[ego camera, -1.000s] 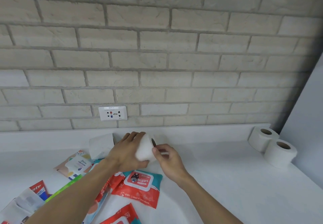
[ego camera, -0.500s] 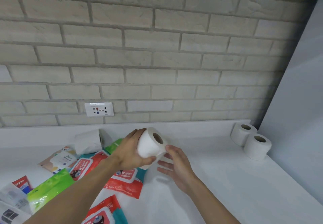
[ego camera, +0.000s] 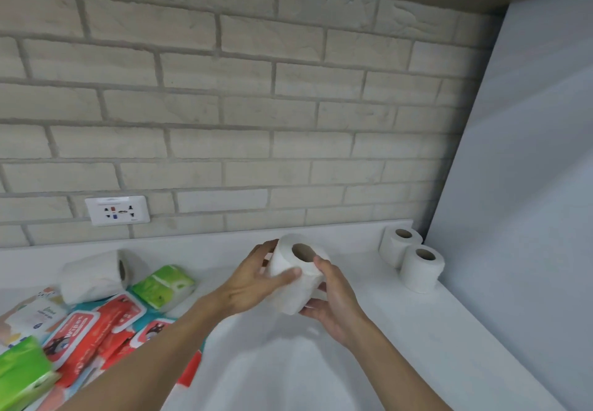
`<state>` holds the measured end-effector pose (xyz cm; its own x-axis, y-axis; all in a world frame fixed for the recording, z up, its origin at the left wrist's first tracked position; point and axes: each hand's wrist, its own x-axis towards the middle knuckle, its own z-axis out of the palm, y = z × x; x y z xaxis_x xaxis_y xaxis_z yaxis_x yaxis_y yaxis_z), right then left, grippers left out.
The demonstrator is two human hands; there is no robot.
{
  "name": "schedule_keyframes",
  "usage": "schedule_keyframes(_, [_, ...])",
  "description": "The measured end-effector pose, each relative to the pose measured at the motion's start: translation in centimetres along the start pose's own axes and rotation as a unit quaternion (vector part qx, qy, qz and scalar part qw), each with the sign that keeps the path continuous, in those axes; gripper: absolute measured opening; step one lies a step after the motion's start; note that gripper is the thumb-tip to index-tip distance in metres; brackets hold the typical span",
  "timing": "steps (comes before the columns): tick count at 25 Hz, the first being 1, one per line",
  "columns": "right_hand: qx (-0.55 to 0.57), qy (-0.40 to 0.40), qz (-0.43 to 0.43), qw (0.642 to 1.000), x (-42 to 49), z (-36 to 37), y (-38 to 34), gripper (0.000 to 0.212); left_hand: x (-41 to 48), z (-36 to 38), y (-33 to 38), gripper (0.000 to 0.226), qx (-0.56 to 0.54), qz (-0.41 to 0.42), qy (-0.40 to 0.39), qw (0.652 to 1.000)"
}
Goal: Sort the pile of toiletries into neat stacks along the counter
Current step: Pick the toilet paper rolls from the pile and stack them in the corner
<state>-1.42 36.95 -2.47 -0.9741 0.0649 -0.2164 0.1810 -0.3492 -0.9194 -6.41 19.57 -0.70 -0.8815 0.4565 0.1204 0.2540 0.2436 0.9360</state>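
Now left hand (ego camera: 253, 285) and right hand (ego camera: 335, 303) grip toilet roll (ego camera: 288, 282), core tilted up; standing rolls (ego camera: 418, 271) at two o'clock (right hand nearer).

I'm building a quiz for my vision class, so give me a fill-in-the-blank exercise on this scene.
The left hand and right hand hold a toilet roll above the white ___.
In the far right corner stand ___ upright rolls.
The roll by the pile lies on its ___.
The socket sits in the ___ wall.
Missing words: counter, two, side, brick.
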Motion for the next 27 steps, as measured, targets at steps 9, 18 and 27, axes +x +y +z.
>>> schedule_keyframes(9, [-0.089,0.066,-0.042,0.993,3.0,-8.2,-3.0,0.066,6.5,7.3,2.9,0.024,-0.129,-0.105,0.031,0.986])
schedule_keyframes(18, [-0.100,0.122,-0.071,0.985,6.2,-15.7,-7.2,0.062,15.2,14.7,5.1,0.047,-0.165,-0.152,0.134,0.965])
schedule_keyframes(27, [-0.088,0.209,-0.123,0.966,12.0,-21.8,-12.4,0.047,23.0,20.6,6.4,0.033,-0.238,-0.125,0.130,0.954])
